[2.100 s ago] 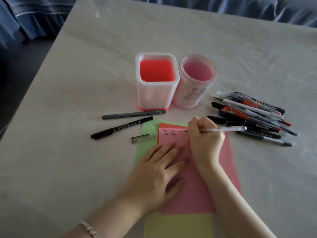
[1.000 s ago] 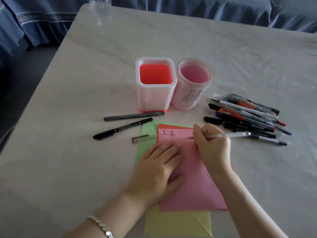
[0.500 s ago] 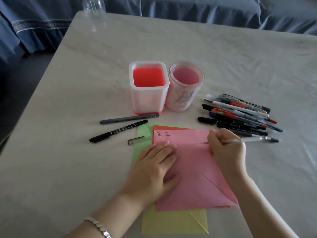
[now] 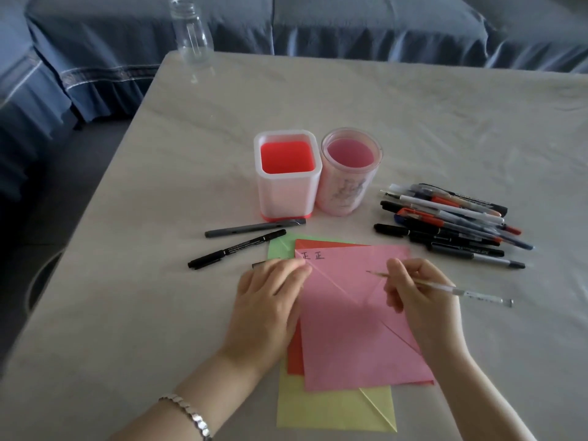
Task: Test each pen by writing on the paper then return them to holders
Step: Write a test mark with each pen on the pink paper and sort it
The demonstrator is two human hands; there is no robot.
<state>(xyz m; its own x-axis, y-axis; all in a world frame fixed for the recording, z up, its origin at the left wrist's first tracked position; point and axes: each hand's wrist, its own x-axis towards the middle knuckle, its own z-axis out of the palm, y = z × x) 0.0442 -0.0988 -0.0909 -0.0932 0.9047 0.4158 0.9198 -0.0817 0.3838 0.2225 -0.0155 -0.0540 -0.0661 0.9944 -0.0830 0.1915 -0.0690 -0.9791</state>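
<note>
Paper lies nearest me: a yellow sheet [image 4: 334, 412] under both wrists, then a red sheet [image 4: 294, 358] and on top a creased pink sheet [image 4: 350, 329], all on the pale worktop [image 4: 127, 313]. A silver bracelet [image 4: 191, 415] circles my left wrist.

My left grip [image 4: 270, 300] holds nothing. It lies palm down with relaxed fingers, its fingertips on the pink sheet's upper left corner. Just beyond those fingertips two written marks [image 4: 313, 256] show on the pink sheet. A small dark cap [image 4: 259, 265] peeks out at the fingertips' left, beside the corner of a green sheet [image 4: 280, 248].

My right grip [image 4: 416, 300] pinches a clear pen [image 4: 471, 294] between thumb and fingers. The barrel trails off to the right of the grip and the tip points left over the pink sheet, between my two grips. I cannot tell whether the tip touches the paper.

Beyond the left grip lie a black pen [image 4: 237, 249] and, just past it, a grey pen [image 4: 254, 228], both flat on the worktop. Beyond the right grip, a heap of pens [image 4: 451, 224] lies on the worktop.

Farther out, between the two grips' lines, a square holder [image 4: 286, 198] with a red floor and a round holder [image 4: 345, 192] with a pink floor stand upright and touching. Far past the left grip a clear bottle [image 4: 192, 33] stands at the worktop's edge, with blue cloth [image 4: 381, 27] behind.
</note>
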